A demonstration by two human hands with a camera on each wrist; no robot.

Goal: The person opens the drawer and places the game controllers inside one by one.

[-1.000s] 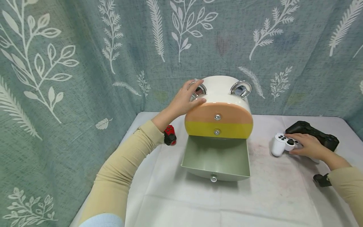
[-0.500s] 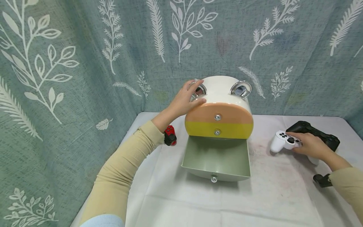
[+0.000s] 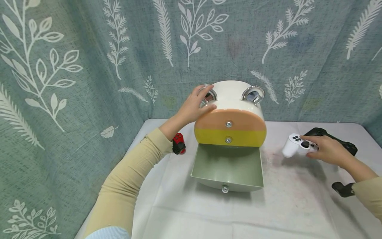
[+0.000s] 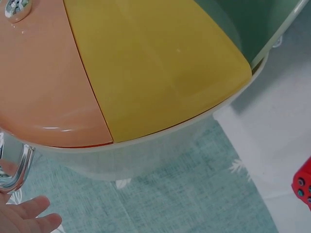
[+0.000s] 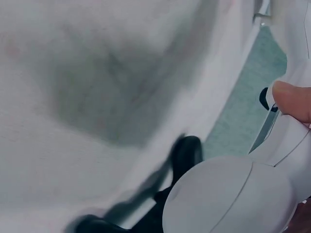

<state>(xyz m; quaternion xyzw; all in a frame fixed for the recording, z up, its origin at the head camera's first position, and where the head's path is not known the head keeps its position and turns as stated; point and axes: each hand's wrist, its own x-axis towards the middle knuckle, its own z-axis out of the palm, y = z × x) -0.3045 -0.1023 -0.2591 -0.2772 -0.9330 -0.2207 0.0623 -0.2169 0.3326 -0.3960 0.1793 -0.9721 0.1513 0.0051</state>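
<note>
My right hand (image 3: pixel 331 151) grips a white game controller (image 3: pixel 289 147) by one side, raised above the table with its shadow below. In the right wrist view a thumb presses on the white controller (image 5: pixel 228 194). My left hand (image 3: pixel 194 104) rests on the upper left of a rounded white drawer box (image 3: pixel 229 94), fingers spread over the left chrome ring and thumb at the front edge. The box has an orange drawer front (image 3: pixel 212 120) and a yellow one (image 3: pixel 209 136), both closed. Its green bottom drawer (image 3: pixel 226 166) is pulled out, with nothing in it.
A black game controller (image 3: pixel 346 146) lies at the right, partly hidden by my right hand. Left of the box is a red game controller (image 3: pixel 179 136). A green leaf-patterned curtain (image 3: pixel 134 49) hangs behind the white-covered table (image 3: pixel 191 212).
My right hand has taken hold of the white controller and lifted it off the table, slightly up and leftward. The left hand and the drawer box have stayed in place.
</note>
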